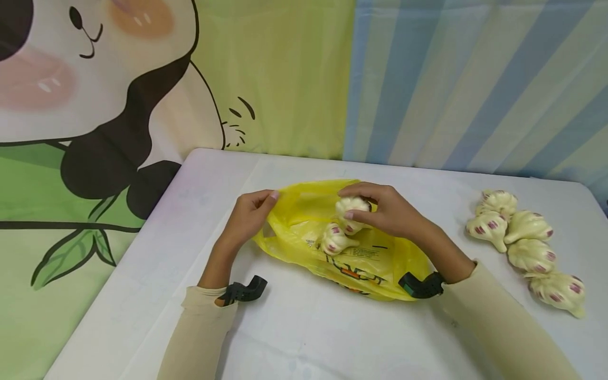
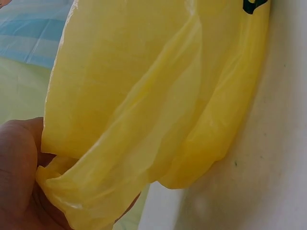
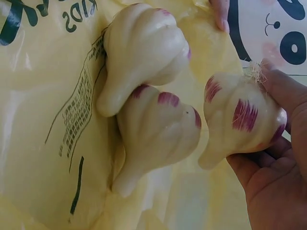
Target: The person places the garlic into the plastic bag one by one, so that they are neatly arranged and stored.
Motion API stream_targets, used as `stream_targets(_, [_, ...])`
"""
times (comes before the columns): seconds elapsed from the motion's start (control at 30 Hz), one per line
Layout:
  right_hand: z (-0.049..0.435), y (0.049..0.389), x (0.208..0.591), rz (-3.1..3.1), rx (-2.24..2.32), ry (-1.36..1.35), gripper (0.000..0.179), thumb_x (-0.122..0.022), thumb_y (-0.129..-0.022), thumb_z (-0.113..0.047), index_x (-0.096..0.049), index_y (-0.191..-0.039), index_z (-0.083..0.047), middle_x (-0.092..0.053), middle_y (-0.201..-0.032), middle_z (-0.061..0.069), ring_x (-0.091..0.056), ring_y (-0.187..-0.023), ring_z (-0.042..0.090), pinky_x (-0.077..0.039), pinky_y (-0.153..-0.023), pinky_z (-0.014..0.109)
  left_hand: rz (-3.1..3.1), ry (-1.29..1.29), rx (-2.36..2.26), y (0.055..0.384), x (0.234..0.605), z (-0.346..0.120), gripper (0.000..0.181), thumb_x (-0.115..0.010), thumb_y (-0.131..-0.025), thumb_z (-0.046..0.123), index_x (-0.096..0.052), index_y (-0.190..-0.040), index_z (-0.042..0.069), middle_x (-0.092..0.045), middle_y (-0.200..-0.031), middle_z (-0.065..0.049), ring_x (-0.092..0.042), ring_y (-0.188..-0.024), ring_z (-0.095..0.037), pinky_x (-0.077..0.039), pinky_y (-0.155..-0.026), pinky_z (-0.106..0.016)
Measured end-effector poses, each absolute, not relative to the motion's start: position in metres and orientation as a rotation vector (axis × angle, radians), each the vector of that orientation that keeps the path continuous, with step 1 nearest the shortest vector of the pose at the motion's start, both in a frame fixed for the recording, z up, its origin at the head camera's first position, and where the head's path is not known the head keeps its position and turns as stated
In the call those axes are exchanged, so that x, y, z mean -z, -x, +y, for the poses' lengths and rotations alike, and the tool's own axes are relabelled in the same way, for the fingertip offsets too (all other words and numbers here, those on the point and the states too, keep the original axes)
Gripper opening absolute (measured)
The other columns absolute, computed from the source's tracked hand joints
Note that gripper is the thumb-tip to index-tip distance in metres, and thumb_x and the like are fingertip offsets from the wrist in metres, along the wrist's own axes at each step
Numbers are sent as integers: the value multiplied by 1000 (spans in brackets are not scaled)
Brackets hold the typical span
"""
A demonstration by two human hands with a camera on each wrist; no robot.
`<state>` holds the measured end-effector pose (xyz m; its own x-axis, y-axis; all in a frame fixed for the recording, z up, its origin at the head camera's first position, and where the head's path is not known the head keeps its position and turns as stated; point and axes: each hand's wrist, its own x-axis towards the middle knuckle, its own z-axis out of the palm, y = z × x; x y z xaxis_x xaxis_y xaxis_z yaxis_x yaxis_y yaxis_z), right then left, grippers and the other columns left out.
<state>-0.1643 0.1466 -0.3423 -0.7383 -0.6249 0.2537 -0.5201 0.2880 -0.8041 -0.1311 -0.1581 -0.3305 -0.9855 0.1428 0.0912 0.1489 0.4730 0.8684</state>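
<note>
A yellow plastic bag (image 1: 290, 245) lies on the table with its mouth spread. My left hand (image 1: 249, 216) pinches the bag's edge at its left side; in the left wrist view, the folded yellow film (image 2: 115, 143) bunches at the fingers. Over the bag, my right hand (image 1: 391, 211) grips a garlic bulb (image 3: 244, 117), pale with purple patches, thumb and fingers on opposite sides. Beside it in the right wrist view, an upper garlic bulb (image 3: 144, 45) and a lower garlic bulb (image 3: 158, 129) rest against each other on the bag.
Several more garlic bulbs (image 1: 529, 256) lie clustered at the right side of the white table (image 1: 304, 332). Behind the table's far edge hangs a printed cloth (image 1: 285, 79) with a panda and stripes. Each wrist wears a black camera (image 1: 249, 290).
</note>
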Motion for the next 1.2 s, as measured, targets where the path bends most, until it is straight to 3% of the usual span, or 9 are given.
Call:
stream_targets(0.43, [138, 168, 344, 2540, 1433, 1022, 41, -70, -90, -10, -61, -130, -3, -54, -135, 12, -56, -115, 26, -47, -92, 46, -2684, 278, 1591, 130, 329, -157, 33, -50, -103, 17, -65, -120, -7, -65, -117, -20, -59, -109, -30, -46, -95, -43])
stream_targets(0.63, [140, 169, 346, 2628, 1391, 1074, 44, -72, -90, -12, -59, -131, -5, -50, -141, 11, -42, -132, 28, -37, -104, 51, -2674, 284, 1591, 131, 330, -157, 32, -51, -103, 16, -66, -119, -7, -66, -115, -20, -60, -105, -29, -47, -92, -43])
stream_targets(0.9, [141, 166, 345, 2615, 1436, 1045, 43, -71, -91, -11, -59, -131, -3, -50, -141, 13, -37, -137, 29, -32, -107, 51, -2682, 270, 1582, 138, 340, -161, 33, -50, -104, 17, -65, -120, -7, -65, -118, -20, -59, -108, -30, -46, -94, -44])
stream_targets(1.2, [145, 162, 343, 2570, 1494, 999, 41, -69, -91, -6, -59, -131, -2, -51, -139, 14, -38, -135, 29, -32, -108, 48, -2644, 294, 1612, 151, 367, -174, 37, -53, -102, 31, -68, -121, 3, -66, -117, -11, -59, -109, -24, -46, -94, -44])
